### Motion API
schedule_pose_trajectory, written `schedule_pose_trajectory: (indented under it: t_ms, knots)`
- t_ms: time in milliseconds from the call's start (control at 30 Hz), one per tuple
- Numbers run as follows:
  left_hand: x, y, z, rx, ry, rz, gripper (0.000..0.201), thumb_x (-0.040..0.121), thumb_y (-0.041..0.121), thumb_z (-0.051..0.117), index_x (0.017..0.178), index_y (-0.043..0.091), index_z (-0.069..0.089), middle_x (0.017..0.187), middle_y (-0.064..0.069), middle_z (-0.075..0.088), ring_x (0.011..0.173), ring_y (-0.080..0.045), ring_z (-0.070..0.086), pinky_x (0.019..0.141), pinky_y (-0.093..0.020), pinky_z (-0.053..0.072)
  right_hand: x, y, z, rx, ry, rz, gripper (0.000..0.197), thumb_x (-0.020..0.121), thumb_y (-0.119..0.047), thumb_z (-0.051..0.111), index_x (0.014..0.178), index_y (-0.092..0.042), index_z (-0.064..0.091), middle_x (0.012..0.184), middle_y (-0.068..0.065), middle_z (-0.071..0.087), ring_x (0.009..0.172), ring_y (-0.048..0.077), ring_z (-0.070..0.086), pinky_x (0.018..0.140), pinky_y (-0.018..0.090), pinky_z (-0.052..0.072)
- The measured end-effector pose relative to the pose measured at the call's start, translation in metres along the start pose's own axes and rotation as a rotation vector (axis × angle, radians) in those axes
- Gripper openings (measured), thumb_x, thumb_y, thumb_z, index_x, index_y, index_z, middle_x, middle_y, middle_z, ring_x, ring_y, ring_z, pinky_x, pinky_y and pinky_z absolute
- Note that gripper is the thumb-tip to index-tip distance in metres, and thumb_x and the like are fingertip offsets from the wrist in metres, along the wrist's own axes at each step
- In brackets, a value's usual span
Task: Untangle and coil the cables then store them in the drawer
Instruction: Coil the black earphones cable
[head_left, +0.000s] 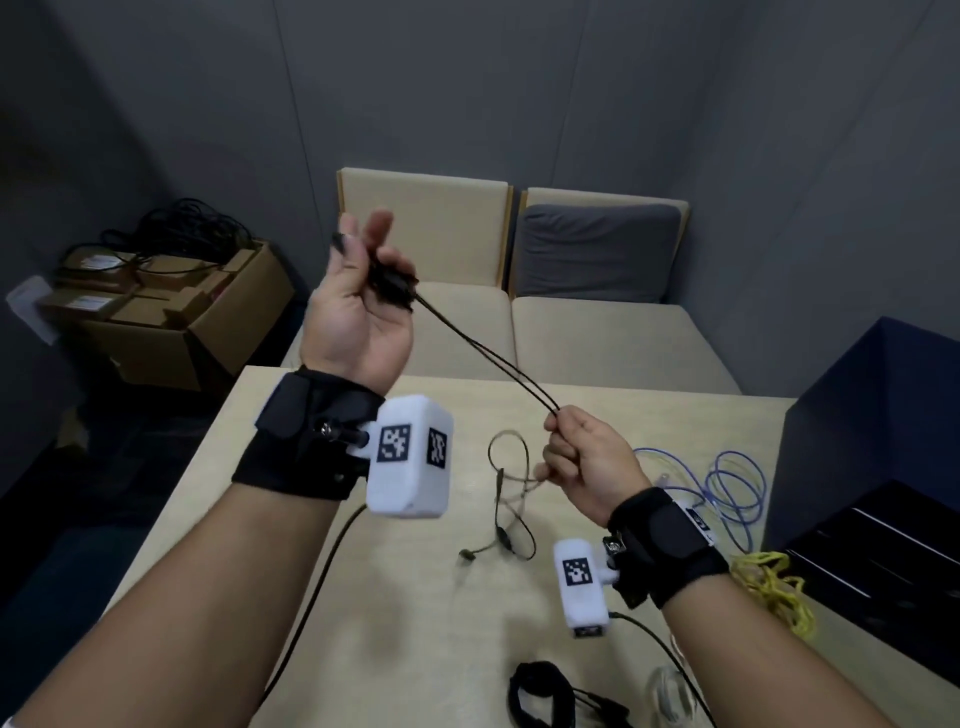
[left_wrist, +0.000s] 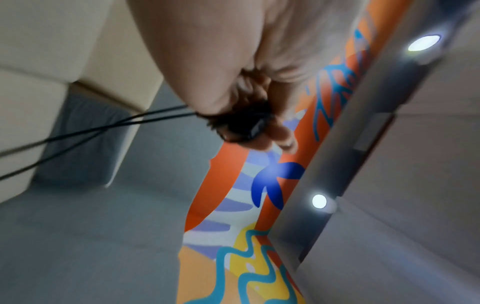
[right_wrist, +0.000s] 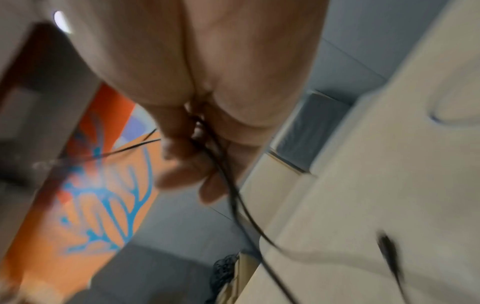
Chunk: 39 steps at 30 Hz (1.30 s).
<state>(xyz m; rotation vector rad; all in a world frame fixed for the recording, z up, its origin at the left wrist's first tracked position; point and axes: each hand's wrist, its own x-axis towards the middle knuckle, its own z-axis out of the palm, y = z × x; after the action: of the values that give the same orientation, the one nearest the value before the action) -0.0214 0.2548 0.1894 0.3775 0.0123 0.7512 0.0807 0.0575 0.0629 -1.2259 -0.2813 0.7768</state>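
The left hand (head_left: 358, 306) is up high. Its fingers curl round a small wound bunch of the thin black cable (head_left: 485, 358). Two strands run tight, down and right, to the right hand (head_left: 587, 462). That hand pinches them just above the table (head_left: 415, 597). The next loop probably goes onto the left hand's bunch.

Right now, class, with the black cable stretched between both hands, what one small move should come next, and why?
Probably bring the right hand up and lay another loop of black cable onto the bundle the left hand grips. Two strands run taut between the hands with no knot visible, and slack trails below the right hand.
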Motion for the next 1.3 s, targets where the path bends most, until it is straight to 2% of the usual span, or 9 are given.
schedule_pose_trajectory:
  t_ms: [133, 233, 367, 567, 667, 767, 867, 1200, 1300]
  knots:
    - [0.010, 0.002, -0.016, 0.178, 0.081, 0.180, 0.046, 0.104, 0.013, 0.034, 0.148, 0.015, 0.021, 0.084, 0.000, 0.071, 0.061, -0.006, 0.056, 0.069, -0.019, 0.050, -0.005, -0.007, 0.000, -0.365, -0.066, -0.076, 0.028, 0.102, -0.013, 0.041, 0.078, -0.010, 0.056, 0.052, -0.008, 0.027, 0.044, 0.007, 0.019, 0.042, 0.018, 0.018]
    - [0.015, 0.002, -0.027, 0.366, 0.096, 0.289, 0.051, 0.103, 0.009, 0.034, 0.150, 0.015, 0.016, 0.093, -0.003, 0.066, 0.065, -0.008, 0.054, 0.076, -0.025, 0.049, -0.012, -0.015, 0.000, -0.796, -0.141, -0.173, 0.022, 0.095, -0.024, 0.054, 0.077, -0.019, 0.065, 0.054, -0.009, 0.039, 0.050, 0.008, 0.033, 0.050, 0.022, 0.029]
    - [0.021, -0.006, -0.053, 0.838, 0.161, 0.386, 0.057, 0.100, 0.006, 0.042, 0.151, 0.012, 0.016, 0.098, 0.000, 0.066, 0.067, -0.006, 0.057, 0.078, -0.023, 0.050, -0.029, -0.038, 0.015, -0.908, -0.285, -0.219, 0.013, 0.082, -0.036, 0.060, 0.081, -0.027, 0.069, 0.078, 0.017, 0.062, 0.070, 0.014, 0.050, 0.069, 0.029, 0.042]
    - [-0.004, -0.033, -0.077, 1.435, -0.251, -0.092, 0.044, 0.098, 0.002, 0.044, 0.141, 0.009, 0.042, 0.079, 0.002, 0.064, 0.055, 0.002, 0.045, 0.061, -0.011, 0.042, -0.027, -0.097, 0.036, -0.919, -0.165, -0.568, 0.006, 0.082, -0.029, 0.063, 0.079, -0.034, 0.065, 0.074, -0.004, 0.067, 0.075, 0.011, 0.060, 0.075, 0.026, 0.047]
    - [-0.027, -0.039, -0.066, 1.399, -0.499, -0.282, 0.034, 0.100, 0.019, 0.038, 0.130, 0.014, 0.053, 0.068, 0.002, 0.060, 0.057, -0.005, 0.044, 0.059, -0.016, 0.039, -0.016, -0.120, 0.035, -0.936, -0.052, -0.745, 0.008, 0.087, -0.021, 0.066, 0.085, -0.029, 0.065, 0.075, -0.013, 0.065, 0.074, 0.004, 0.059, 0.073, 0.019, 0.046]
    - [-0.041, -0.037, -0.049, 1.271, -0.533, -0.364, 0.039, 0.095, 0.032, 0.033, 0.117, 0.016, 0.060, 0.061, 0.003, 0.055, 0.056, -0.012, 0.042, 0.056, -0.020, 0.036, -0.008, -0.132, 0.030, -0.944, 0.040, -0.785, 0.019, 0.090, -0.017, 0.066, 0.078, -0.032, 0.063, 0.069, -0.017, 0.062, 0.070, -0.002, 0.055, 0.069, 0.011, 0.041]
    - [-0.052, -0.038, -0.036, 1.102, -0.576, -0.450, 0.045, 0.095, 0.030, 0.033, 0.113, 0.000, 0.059, 0.054, 0.004, 0.046, 0.049, -0.010, 0.036, 0.053, -0.024, 0.031, 0.002, -0.132, 0.024, -0.948, 0.104, -0.749, 0.021, 0.090, -0.021, 0.065, 0.074, -0.033, 0.061, 0.065, -0.014, 0.057, 0.065, 0.000, 0.050, 0.063, 0.013, 0.039]
    - [-0.055, -0.037, -0.001, 0.425, -0.439, -0.513, 0.039, 0.091, 0.023, 0.041, 0.119, 0.002, 0.057, 0.048, 0.004, 0.041, 0.043, -0.009, 0.018, 0.041, -0.018, 0.024, 0.014, -0.078, 0.018, -1.028, 0.050, -0.490, 0.039, 0.095, -0.048, 0.046, 0.071, -0.021, 0.060, 0.064, -0.009, 0.053, 0.065, 0.009, 0.049, 0.064, 0.030, 0.038]
    - [-0.042, -0.030, 0.007, 0.273, -0.354, -0.416, 0.042, 0.091, 0.027, 0.033, 0.120, 0.003, 0.052, 0.050, 0.005, 0.040, 0.041, -0.003, 0.029, 0.040, -0.015, 0.028, 0.004, -0.054, 0.020, -1.021, -0.028, -0.410, 0.034, 0.099, -0.032, 0.048, 0.068, -0.022, 0.055, 0.059, -0.012, 0.047, 0.057, -0.001, 0.046, 0.058, 0.018, 0.036]
